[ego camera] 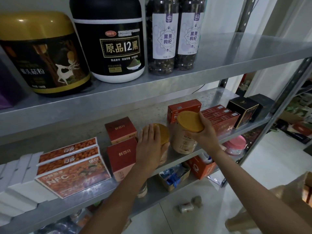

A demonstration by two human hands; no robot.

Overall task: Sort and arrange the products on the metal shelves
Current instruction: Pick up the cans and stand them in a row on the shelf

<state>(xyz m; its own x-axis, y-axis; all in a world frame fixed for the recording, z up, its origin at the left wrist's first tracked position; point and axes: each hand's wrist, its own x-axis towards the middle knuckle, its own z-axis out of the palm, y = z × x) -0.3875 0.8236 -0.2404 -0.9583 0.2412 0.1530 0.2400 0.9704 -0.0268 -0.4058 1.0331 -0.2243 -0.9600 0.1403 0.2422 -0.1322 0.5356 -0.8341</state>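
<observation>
Two clear jars with orange-yellow lids stand side by side on the middle metal shelf (pixel 84 196). My left hand (pixel 149 146) lies flat with straight fingers on the lid of the left jar (pixel 164 135). My right hand (pixel 205 132) grips the lid and rim of the right jar (pixel 183 141), which tilts slightly to the left. Two red cartons (pixel 121 130) stand just left of the jars. Flat red boxes (pixel 221 119) lie to their right.
The top shelf holds a gold-lidded tub (pixel 45 53), a black tub (pixel 114 44) and two tall dark jars (pixel 163 39). Orange NFC boxes (pixel 72 168) and white boxes (pixel 18 179) fill the middle shelf's left; black boxes (pixel 243 110) sit at its right end. The bottom shelf is cluttered.
</observation>
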